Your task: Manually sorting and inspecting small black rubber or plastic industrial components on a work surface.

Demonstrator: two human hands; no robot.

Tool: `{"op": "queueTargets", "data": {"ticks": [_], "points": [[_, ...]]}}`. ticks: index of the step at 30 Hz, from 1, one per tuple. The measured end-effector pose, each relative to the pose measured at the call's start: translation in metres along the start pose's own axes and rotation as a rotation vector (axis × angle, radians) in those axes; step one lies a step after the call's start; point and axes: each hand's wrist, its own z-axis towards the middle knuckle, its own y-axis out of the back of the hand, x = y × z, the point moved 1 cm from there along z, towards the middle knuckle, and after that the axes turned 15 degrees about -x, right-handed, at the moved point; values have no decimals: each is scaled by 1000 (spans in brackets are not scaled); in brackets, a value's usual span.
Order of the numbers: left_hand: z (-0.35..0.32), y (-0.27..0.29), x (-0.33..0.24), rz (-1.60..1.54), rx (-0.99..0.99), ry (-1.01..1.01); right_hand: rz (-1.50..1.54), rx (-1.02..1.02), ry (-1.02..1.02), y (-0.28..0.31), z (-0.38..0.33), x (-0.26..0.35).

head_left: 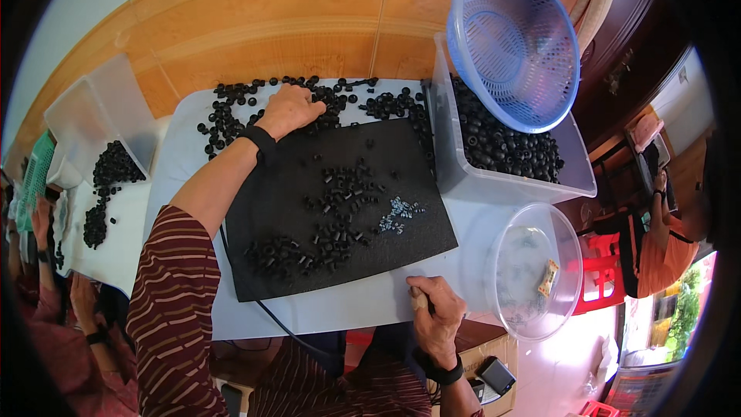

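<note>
My left hand (292, 110) reaches across to the table's far side, palm down on a spread of small black cylindrical parts (224, 120). Its fingers look loosely bent over them, with the tips partly hidden. My right hand (437, 310) is closed at the near edge of the table, thumb against curled fingers; whatever it may hold is hidden. Between my hands lies a black mat (401, 150). Loose black parts (336, 239) are scattered over it, beside a small cluster of tiny shiny bluish-silver pieces (400, 214).
A clear bin (513, 188) full of black parts stands right, with a blue basket (567, 81) over its rim. Nearby is a round clear tub (502, 301). At left, a tipped clear container (93, 100) spills black parts. Another person's hand (83, 297) shows lower left; a seated person (664, 262) is right.
</note>
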Motion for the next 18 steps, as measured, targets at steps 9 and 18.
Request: {"op": "queueTargets", "data": {"ticks": [9,18], "points": [[-58,9,-27,34,-123,-186,7,-23,47,-1,-4,-5],[-75,53,-46,-135,-108,-144,-17,-15,37,0,-4,-2]]}}
